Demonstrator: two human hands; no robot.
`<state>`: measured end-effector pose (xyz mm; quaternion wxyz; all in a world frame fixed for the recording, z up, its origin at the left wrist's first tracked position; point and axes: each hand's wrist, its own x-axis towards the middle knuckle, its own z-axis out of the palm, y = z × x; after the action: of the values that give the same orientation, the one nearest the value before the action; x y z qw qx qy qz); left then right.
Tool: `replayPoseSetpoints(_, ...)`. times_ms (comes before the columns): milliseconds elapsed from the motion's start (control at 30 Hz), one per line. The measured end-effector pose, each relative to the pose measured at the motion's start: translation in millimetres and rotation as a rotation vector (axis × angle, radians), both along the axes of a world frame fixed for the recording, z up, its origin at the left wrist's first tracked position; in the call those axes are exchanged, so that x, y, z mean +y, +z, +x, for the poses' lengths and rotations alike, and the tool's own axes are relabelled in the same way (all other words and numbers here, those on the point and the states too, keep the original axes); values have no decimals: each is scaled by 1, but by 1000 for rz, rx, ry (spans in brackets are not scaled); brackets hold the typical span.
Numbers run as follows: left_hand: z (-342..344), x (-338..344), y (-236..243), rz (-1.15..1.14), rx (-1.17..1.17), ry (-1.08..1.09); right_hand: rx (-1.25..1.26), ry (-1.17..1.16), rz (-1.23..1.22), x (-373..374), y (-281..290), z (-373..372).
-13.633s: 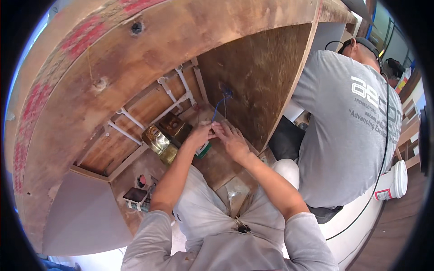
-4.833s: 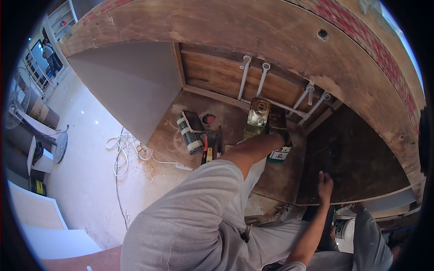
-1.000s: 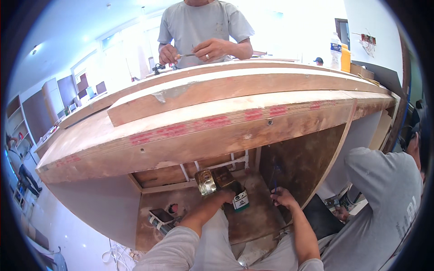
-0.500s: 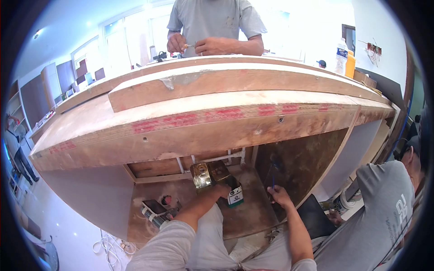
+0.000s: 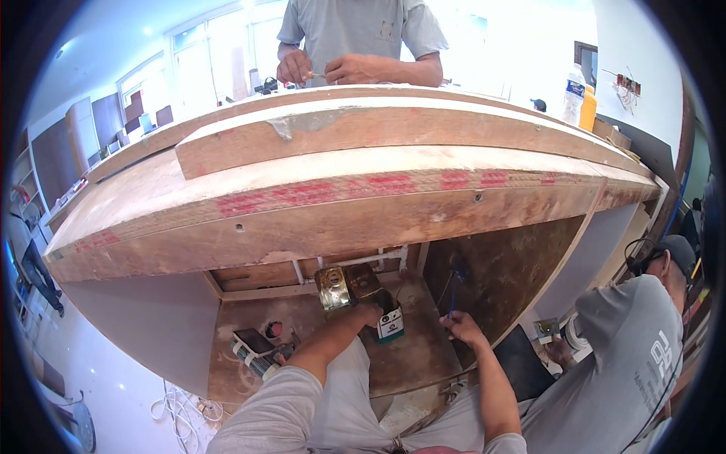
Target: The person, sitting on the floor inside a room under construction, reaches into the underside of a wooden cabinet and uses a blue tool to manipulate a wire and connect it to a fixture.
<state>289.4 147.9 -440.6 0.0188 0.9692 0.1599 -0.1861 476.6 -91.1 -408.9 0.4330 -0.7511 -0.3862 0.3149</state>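
Observation:
My left hand (image 5: 368,315) is closed on the rim of a white and green open-topped container (image 5: 390,325), which stands on the wooden cabinet floor (image 5: 423,348). In my right hand (image 5: 463,330) is a thin blue-handled tool (image 5: 453,296), held upright. Its dark head is close to the stained brown side panel (image 5: 499,261); it is too dim to tell its kind or whether it touches. Two rectangular metal tins (image 5: 333,287) stand behind the container, one shiny gold, the other darker.
A thick wooden countertop edge (image 5: 340,200) spans above my arms. White pipes (image 5: 389,256) run along the cabinet back. Left of my forearm lie a dark-topped object (image 5: 253,344) and a reddish round piece. One person (image 5: 363,34) works across the counter; another (image 5: 628,348) crouches at right.
My view has shifted slightly. My right hand and the blue-handled tool have moved a little left against the panel. At right, the crouching person's head and a small square item in their hand show more.

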Motion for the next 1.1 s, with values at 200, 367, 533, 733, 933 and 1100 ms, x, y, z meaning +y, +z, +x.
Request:
replayPoseSetpoints(200,-1,-4,8,7,39,38,185,71,48,2,7,-7)
replayPoseSetpoints(367,0,-3,6,-39,8,64,305,85,69,1,0,0)
replayPoseSetpoints(533,-1,5,-3,-37,-2,53,209,117,67,2,-5,-2)
replayPoseSetpoints(733,4,-1,4,-20,42,40,157,55,47,8,1,-5)
replayPoseSetpoints(933,4,3,-5,-18,14,27,211,45,133,8,-4,-3)
replayPoseSetpoints(1100,3,12,-17,-25,-4,9,250,-10,181,8,5,-12)
